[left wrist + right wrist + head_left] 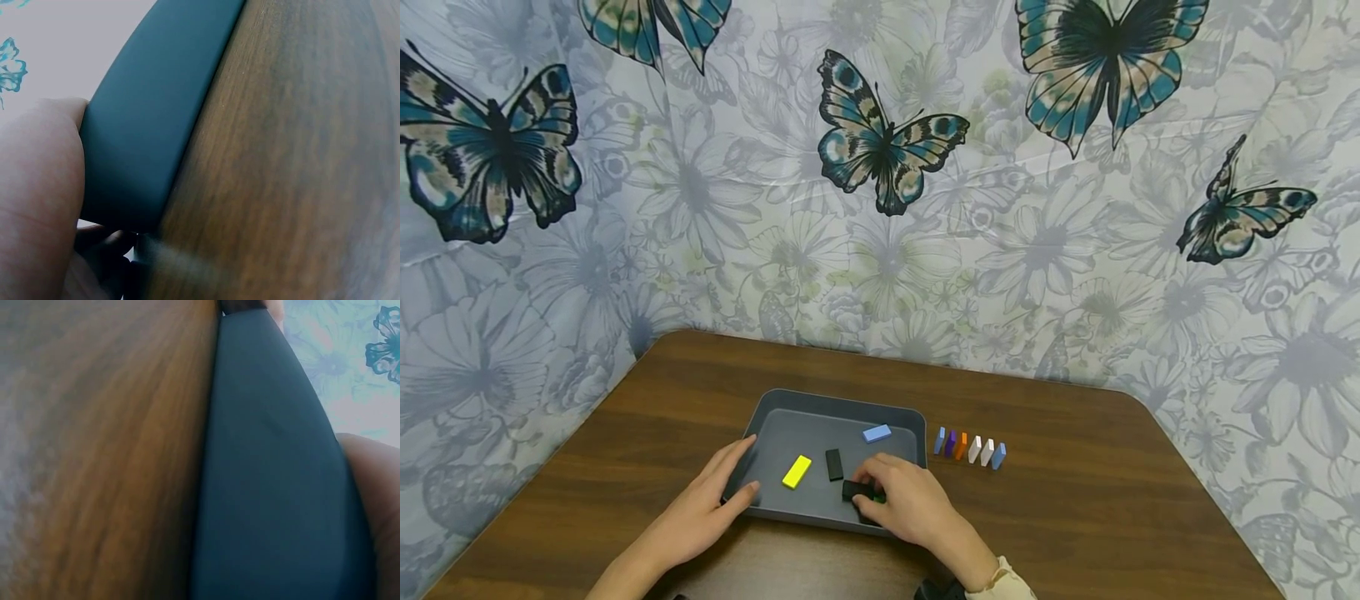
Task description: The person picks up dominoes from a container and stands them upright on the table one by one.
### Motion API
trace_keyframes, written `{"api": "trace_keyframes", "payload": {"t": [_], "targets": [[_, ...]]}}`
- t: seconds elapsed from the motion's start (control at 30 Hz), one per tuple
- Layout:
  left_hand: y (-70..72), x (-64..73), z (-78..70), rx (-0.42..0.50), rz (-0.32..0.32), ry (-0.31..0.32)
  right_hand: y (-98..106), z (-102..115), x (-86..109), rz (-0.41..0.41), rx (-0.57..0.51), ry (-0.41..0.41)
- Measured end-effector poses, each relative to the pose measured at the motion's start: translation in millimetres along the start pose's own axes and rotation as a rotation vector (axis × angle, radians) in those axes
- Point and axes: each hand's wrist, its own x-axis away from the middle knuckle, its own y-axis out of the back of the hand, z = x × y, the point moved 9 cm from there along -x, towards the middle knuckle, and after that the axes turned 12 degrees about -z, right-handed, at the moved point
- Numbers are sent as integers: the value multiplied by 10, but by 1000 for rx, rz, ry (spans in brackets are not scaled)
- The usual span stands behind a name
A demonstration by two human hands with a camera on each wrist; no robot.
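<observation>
A wood-grain table (1075, 467) and butterfly-printed wall covering (880, 267) show an indoor room, its exact kind unclear.

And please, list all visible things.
Wooden table: one, brown, foreground
Rectangular tray: one, grey, on table
Flat rectangular block: one, yellow, in tray
Similar block: one, blue, in tray
Similar blocks: at least two, black, in tray or held
Half-hidden piece: one, green, at right hand
Upright rectangular blocks: six, blue, purple, orange, white, right of tray
Butterfly backdrop: one, pale, behind table
Sleeve: one, cream, right wrist
Left hand: one, tray rim
Right hand: one, pinching black block
</observation>
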Motion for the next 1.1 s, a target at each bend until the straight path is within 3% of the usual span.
{"api": "trace_keyframes", "payload": {"t": [0.3,0.63,1.1], "targets": [[-8,-2,34,12,15,31,48,20,-19,-67,-78,29],[20,6,24,11,16,37,160,50,-5,-189,-246,70],[-13,5,15,15,14,25,262,16,48,-220,-274,118]]}}
